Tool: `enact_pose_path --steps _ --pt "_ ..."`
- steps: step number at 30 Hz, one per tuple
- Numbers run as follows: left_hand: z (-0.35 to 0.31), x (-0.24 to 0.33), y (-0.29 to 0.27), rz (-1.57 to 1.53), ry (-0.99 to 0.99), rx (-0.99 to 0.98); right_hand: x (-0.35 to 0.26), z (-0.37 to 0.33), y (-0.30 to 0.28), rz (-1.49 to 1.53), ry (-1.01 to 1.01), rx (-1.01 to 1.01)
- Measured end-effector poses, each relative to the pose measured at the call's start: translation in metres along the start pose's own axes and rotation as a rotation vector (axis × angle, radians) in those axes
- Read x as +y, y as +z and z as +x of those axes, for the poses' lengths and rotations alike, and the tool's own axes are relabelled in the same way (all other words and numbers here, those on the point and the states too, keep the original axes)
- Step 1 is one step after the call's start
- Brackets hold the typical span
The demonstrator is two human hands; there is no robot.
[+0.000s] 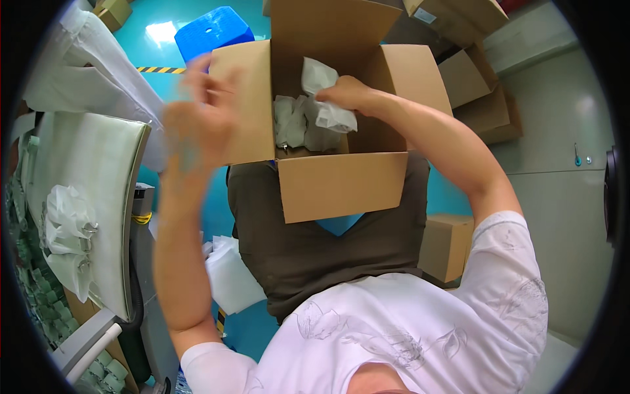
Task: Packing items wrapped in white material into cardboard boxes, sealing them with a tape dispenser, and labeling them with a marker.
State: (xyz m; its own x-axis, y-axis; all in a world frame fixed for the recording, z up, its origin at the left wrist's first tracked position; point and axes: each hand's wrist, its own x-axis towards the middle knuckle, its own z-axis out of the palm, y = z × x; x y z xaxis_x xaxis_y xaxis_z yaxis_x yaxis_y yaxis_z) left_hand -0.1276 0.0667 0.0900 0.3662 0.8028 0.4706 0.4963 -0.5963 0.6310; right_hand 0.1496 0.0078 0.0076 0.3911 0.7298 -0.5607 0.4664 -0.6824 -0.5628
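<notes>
An open cardboard box (342,187) stands in front of me with its flaps folded outward. Inside the box, my right hand (349,93) is closed round a white wrapped packet (319,75), whose ends stick out above and below the fingers; what the wrapping covers is hidden. More white wrapped packets (290,121) lie in the box's left part, with a small metal-looking piece at the bottom of one. Over the box's left flap, my left hand (202,111) is raised and smeared by motion; nothing can be made out in it.
At left, a padded white surface (108,197) bears several bundles in white plastic (69,220). A blue plastic stool (213,34) stands beyond the box. White sheets (233,276) lie beside my leg. Other cardboard boxes (446,246) stand at right, near a grey cabinet (551,217).
</notes>
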Motion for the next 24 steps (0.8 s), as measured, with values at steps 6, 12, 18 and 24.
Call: enact_pose_path --steps 6,12,18,24 --pt "0.04 -0.123 -0.084 0.599 0.304 0.063 0.092 0.108 0.024 -0.754 -0.023 0.048" --pt "0.028 -0.147 -0.084 0.432 0.207 -0.104 0.13 0.14 0.06 -0.83 0.128 -0.027" --pt "0.033 -0.14 -0.087 0.382 -0.015 -0.176 0.145 0.165 0.101 -0.396 0.612 -0.141" --pt "0.034 -0.144 -0.081 0.363 0.034 -0.164 0.202 0.22 0.099 -1.048 0.094 -0.328"
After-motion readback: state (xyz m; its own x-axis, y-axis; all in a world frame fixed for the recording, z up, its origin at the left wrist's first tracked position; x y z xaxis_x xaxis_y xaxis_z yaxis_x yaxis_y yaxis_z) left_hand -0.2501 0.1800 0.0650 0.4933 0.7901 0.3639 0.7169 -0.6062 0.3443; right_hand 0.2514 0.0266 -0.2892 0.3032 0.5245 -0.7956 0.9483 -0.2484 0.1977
